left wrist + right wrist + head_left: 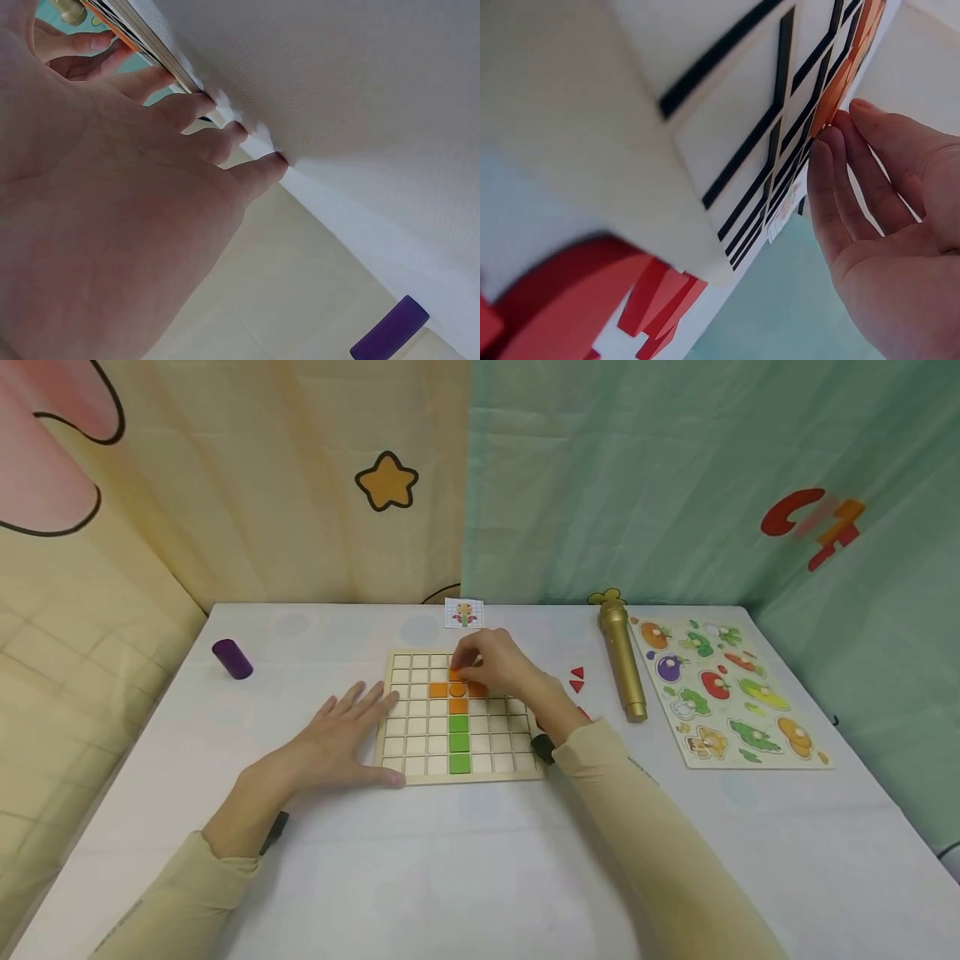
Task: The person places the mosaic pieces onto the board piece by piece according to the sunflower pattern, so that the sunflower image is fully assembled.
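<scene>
A wooden grid board [416, 747] lies on the white table. Three green square tiles [458, 742] line up in a middle column, with orange tiles [457, 706] arranged in a cross above them. My left hand [333, 739] is spread beside the board, thumb and fingertips touching its left edge and the table. Over the top of the cross, my right hand [491, 662] pinches an orange square tile [457, 676] at its grid cell. In the right wrist view, the thumb and fingertips [865, 105] meet at the orange pieces; part of the tile is hidden.
Behind the board lies a small picture card [464, 613]. Red triangle pieces [577, 672] lie right of it, partly behind my right forearm. Farther right are a gold microphone-shaped object [624, 668] and a vegetable puzzle board [727, 706]. A purple cylinder [232, 658] lies at left.
</scene>
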Demonstrator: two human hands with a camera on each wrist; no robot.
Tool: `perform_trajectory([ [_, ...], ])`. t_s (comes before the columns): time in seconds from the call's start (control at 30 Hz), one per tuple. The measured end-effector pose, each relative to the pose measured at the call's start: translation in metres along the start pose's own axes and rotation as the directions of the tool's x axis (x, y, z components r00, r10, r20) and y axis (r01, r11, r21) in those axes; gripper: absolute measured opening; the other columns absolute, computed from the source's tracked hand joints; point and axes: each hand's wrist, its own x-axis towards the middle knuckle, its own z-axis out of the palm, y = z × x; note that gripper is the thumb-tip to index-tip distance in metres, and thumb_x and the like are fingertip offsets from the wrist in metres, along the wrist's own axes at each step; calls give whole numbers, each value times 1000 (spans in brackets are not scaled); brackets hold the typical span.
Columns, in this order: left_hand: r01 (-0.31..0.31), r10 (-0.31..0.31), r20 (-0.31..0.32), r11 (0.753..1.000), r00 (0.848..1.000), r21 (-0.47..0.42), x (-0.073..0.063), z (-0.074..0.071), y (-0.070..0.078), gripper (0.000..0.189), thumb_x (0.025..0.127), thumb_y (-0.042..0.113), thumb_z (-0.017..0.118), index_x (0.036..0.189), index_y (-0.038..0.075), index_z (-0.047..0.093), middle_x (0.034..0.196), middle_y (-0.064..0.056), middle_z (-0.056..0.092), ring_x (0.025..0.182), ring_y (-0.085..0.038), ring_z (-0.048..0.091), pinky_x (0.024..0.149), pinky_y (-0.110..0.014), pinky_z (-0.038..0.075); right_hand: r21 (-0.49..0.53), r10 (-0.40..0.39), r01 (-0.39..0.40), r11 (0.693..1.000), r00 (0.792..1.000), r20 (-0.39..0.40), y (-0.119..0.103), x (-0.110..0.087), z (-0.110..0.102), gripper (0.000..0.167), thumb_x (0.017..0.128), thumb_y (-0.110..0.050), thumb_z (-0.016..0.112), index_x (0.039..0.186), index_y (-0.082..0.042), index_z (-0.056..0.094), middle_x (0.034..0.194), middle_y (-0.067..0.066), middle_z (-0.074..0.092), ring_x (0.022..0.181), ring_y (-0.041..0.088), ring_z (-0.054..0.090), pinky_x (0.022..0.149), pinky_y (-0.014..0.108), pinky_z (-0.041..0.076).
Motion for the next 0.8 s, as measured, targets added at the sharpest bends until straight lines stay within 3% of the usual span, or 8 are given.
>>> perform_trajectory([
  [0.23, 4, -4, 3, 1000, 1000, 0, 0, 0, 0, 124, 79, 73, 79, 169, 10, 22, 176, -20, 12, 162, -48, 4, 127, -72, 5, 2, 4, -4, 1000, 1000, -16, 8, -12, -8, 9, 100, -10, 72, 107, -9, 78, 105, 4, 76, 101, 19, 66, 95, 34, 59],
  [0.4, 2, -2, -1, 1000, 1000, -8, 1, 1, 0, 124, 78, 73, 79, 169, 11, 22, 177, -19, 12, 163, -47, 4, 128, -71, 5, 14, 22, -21, 1000, 999, -47, 19, -33, -27, 15, 100, -9, 72, 114, -6, 77, 110, 7, 76, 105, 23, 68, 97, 39, 60],
  [0.6, 6, -6, 2, 1000, 1000, -10, 1, -1, 4, 124, 79, 72, 80, 169, 10, 22, 177, -19, 12, 162, -47, 4, 128, -70, 5, 9, 96, -96, 995, 988, -125, 38, -62, -50, 20, 99, -9, 72, 118, -3, 76, 113, 13, 76, 107, 28, 71, 97, 45, 61],
  [0.8, 10, -10, 7, 1000, 1000, -7, -1, -3, 4, 124, 79, 72, 79, 169, 10, 22, 176, -20, 12, 162, -47, 4, 128, -71, 5, -28, 175, -181, 983, 972, -156, 46, -73, -59, 22, 100, -9, 71, 121, -3, 75, 117, 15, 74, 106, 31, 70, 90, 45, 63],
])
